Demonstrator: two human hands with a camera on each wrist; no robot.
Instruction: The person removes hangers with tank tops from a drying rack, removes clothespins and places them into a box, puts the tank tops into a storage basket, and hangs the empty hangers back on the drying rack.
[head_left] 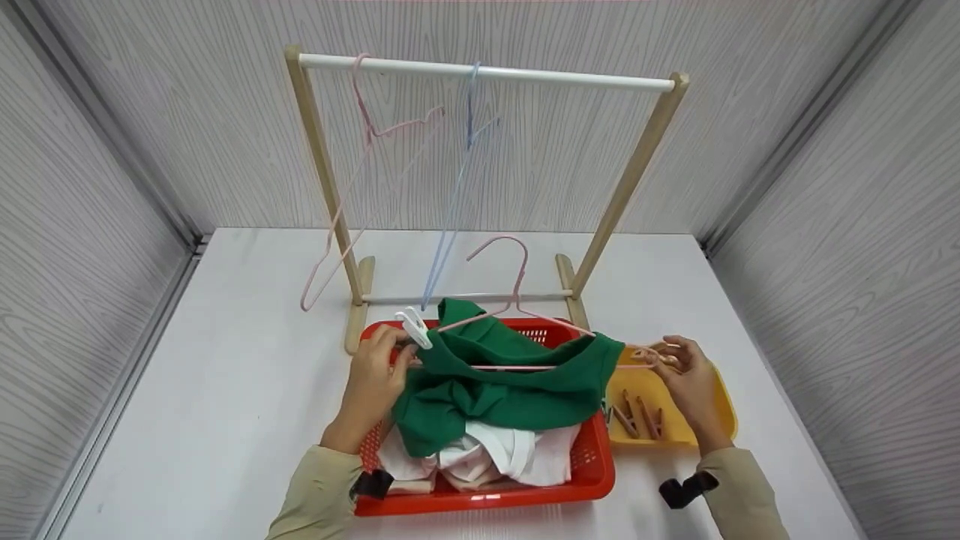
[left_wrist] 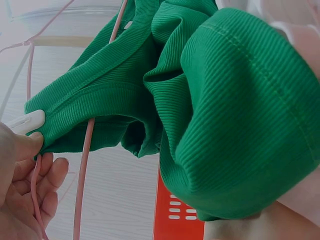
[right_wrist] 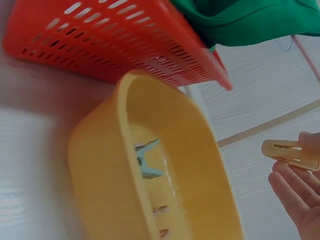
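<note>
A green ribbed garment (head_left: 517, 401) hangs from a pink hanger (head_left: 519, 283), whose hook points up above a red basket (head_left: 551, 495). A white clothes peg (head_left: 415, 328) clips the garment's left edge. Right beside that peg, my left hand (head_left: 379, 371) pinches the fabric's edge, thumb on top, and the hanger's end runs across its fingers. A yellow clothes peg (right_wrist: 286, 151) is pinched between thumb and fingers of my right hand (head_left: 688, 379), near the hanger's right end. Whether this hand also touches the hanger is unclear.
Behind stands a wooden rack with a white rail (head_left: 562, 75), carrying a pink hanger (head_left: 367, 139) and a blue hanger (head_left: 450, 202). White and pale pink clothes (head_left: 510, 454) fill the basket. On its right, a yellow bin (right_wrist: 105, 150) contains several pegs (head_left: 649, 420).
</note>
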